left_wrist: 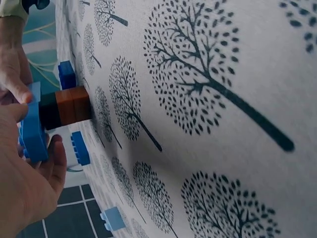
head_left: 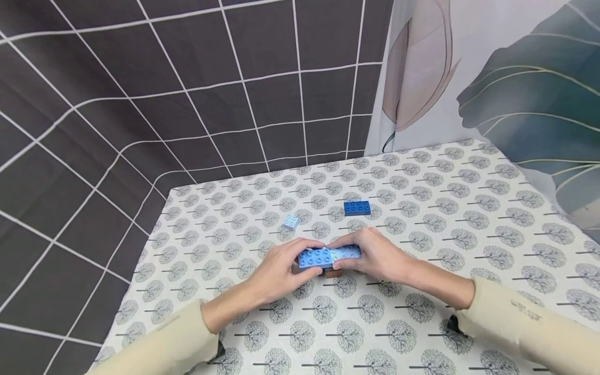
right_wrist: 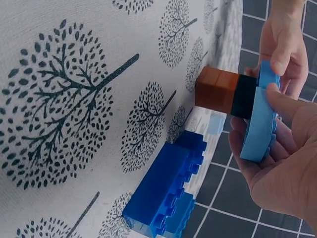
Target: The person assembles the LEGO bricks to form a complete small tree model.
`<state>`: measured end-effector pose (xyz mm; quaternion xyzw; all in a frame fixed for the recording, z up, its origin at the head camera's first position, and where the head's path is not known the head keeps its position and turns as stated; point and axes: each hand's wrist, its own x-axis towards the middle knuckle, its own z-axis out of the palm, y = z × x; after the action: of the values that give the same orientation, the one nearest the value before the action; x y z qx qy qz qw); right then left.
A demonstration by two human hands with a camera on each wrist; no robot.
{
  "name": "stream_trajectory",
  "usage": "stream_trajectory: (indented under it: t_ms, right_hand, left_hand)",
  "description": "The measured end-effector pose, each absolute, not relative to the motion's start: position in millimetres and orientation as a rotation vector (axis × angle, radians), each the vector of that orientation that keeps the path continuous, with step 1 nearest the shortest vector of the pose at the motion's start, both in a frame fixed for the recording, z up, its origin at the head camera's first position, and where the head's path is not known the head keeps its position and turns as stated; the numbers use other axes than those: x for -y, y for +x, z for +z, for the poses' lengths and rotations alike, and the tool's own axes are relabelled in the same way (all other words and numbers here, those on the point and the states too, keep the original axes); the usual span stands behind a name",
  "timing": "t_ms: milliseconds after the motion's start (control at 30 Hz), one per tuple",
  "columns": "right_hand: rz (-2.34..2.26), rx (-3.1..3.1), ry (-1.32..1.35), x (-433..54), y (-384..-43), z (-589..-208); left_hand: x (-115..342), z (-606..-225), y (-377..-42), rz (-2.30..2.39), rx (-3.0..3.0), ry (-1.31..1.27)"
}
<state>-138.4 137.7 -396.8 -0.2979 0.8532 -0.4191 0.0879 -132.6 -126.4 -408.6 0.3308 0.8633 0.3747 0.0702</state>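
Note:
In the head view my left hand (head_left: 281, 264) grips a medium-blue studded toy brick (head_left: 315, 257) by its long sides, thumb in front. My right hand (head_left: 378, 257) holds a light-blue brick (head_left: 346, 252) end to end with it. Both bricks sit level on top of a dark brick (right_wrist: 243, 95). Under that stands a brown brick base (right_wrist: 215, 89) on the cloth, as the right wrist view shows. Fingers of both hands nearly meet at the seam. From above, the dark brick is mostly hidden beneath the blue ones.
Beyond the hands lie a dark-blue brick (head_left: 357, 208) and a small light-blue brick (head_left: 290, 222). More loose blue bricks (right_wrist: 158, 186) appear near the right hand in the right wrist view. A tree-print cloth (head_left: 323, 333) covers the table; a dark grid-patterned curtain (head_left: 262, 99) hangs behind.

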Motion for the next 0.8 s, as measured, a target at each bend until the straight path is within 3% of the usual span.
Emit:
stream_trajectory:
  t_ms: [800]
  right_hand:
    - [-1.315, -2.499, -0.825, -135.1, -138.6, -399.8]
  left_hand:
    - [115.7, -414.9, -136.7, 1.382, -2.589, 0.98]
